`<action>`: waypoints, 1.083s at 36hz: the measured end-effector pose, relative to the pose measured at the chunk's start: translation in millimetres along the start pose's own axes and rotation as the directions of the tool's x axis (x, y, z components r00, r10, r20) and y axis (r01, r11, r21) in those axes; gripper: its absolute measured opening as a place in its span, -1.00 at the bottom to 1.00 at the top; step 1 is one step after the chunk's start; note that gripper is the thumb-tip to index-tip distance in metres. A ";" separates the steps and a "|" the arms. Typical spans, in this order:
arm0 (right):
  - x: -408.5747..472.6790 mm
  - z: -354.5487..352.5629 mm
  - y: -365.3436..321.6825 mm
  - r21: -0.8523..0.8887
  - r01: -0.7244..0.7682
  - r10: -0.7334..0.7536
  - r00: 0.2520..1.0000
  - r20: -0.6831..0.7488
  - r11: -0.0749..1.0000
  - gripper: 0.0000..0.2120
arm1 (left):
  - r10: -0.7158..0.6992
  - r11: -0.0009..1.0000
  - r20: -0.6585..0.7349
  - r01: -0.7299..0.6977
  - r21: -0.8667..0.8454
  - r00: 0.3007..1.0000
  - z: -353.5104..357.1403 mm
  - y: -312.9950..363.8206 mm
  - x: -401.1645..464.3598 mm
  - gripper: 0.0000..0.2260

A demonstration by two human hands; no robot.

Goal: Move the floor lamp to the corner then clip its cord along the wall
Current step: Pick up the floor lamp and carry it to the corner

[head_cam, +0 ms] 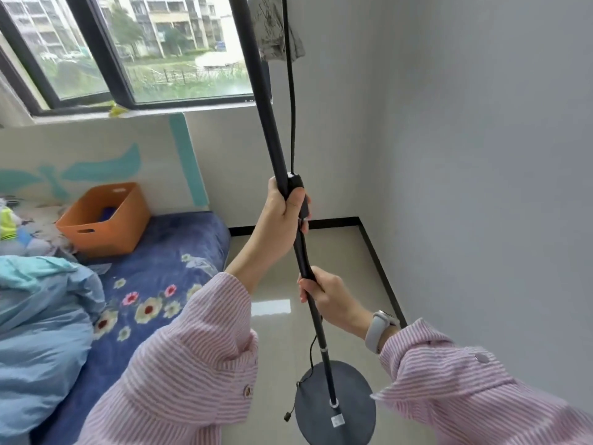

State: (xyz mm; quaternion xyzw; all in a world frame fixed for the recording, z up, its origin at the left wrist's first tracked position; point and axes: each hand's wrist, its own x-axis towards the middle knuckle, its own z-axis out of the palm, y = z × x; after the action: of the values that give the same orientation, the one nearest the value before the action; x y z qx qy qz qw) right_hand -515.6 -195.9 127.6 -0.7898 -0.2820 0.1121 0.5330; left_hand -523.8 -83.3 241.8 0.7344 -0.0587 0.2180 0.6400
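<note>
Nearest the lens, two pink striped sleeves (179,358), reaching forward from the lower edge. Left hand (284,216) wrapped around the black pole (276,146) of the floor lamp (308,261), fingers closed over the pole together with a black switch block (300,192) on the cord (291,101). Right hand (324,293) lower down, closed in a fist around the same pole, grey wrist band (380,329) showing just behind it. Pole tilted, top leaning toward the upper left and out of frame, foot ending in a round dark base (343,403) near the bottom edge of the pale tiled floor (321,252); cannot tell whether the base rests on the tiles or hangs just above. Cord hanging beside the pole from above down to the left hand, a thinner stretch trailing near the base with a loose end (287,417) at the base's left rim. Room corner with black skirting (378,261) beyond the hands, well apart from the base. Left side: bed with blue flowered sheet (154,284), light blue quilt (41,322) at its near end, orange bin (104,218) at its far end against the headboard. Window (138,49) above.
</note>
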 end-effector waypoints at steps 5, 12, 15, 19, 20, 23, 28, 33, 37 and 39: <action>88.0 -29.8 22.5 -0.002 -0.007 0.007 0.999 0.036 1.000 -0.85 | -0.014 1.000 -0.018 0.014 0.012 1.000 0.7 -35.8 85.2 -0.81; 222.6 -64.7 64.0 -0.019 -0.013 0.014 0.999 0.032 1.000 -0.85 | -0.001 1.000 -0.007 0.001 0.008 1.000 -3.4 -99.0 210.2 -0.81; 283.1 -77.2 84.3 -0.030 -0.025 0.026 1.000 0.005 0.999 -0.85 | 0.003 1.000 0.015 -0.003 -0.005 1.000 -4.9 -131.2 268.4 -0.79; 362.7 -95.1 103.4 -0.040 -0.072 0.072 0.997 0.002 0.997 -0.85 | -0.014 1.000 0.044 0.015 -0.027 0.999 -9.8 -168.7 346.0 -0.79; 376.5 -98.3 105.9 -0.040 -0.085 0.085 0.996 0.003 0.996 -0.84 | -0.017 0.999 0.052 0.019 -0.028 0.998 -10.9 -174.5 359.5 -0.79; 427.5 -113.9 116.7 -0.045 -0.117 0.117 0.993 -0.018 0.992 -0.84 | -0.027 0.999 0.059 0.029 -0.038 0.998 -11.0 -192.3 411.3 -0.79; 511.8 -145.5 143.7 -0.069 -0.161 0.158 0.986 -0.054 0.984 -0.84 | -0.062 0.998 0.090 0.065 -0.023 0.994 -0.8 -230.4 497.2 -0.79; 575.1 -171.9 178.5 -0.081 -0.199 0.194 0.979 -0.068 0.977 -0.88 | -0.083 0.997 0.117 0.082 0.011 0.990 13.2 -271.0 558.7 -0.79; 632.7 -200.6 220.8 -0.098 -0.218 0.212 0.975 -0.072 0.971 -0.87 | -0.116 0.993 0.128 0.111 0.048 0.985 34.5 -313.7 614.8 -0.80; 660.1 -212.6 245.8 -0.112 -0.222 0.215 0.974 -0.072 0.969 -0.86 | -0.124 0.991 0.112 0.117 0.071 0.986 47.3 -338.3 641.2 -0.80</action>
State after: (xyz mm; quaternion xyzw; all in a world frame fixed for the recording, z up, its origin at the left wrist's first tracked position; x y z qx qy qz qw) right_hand 204.7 -55.5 73.2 -0.8494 -0.1837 0.1296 0.4775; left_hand 187.2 53.4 181.8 0.7683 -0.0443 0.1376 0.6236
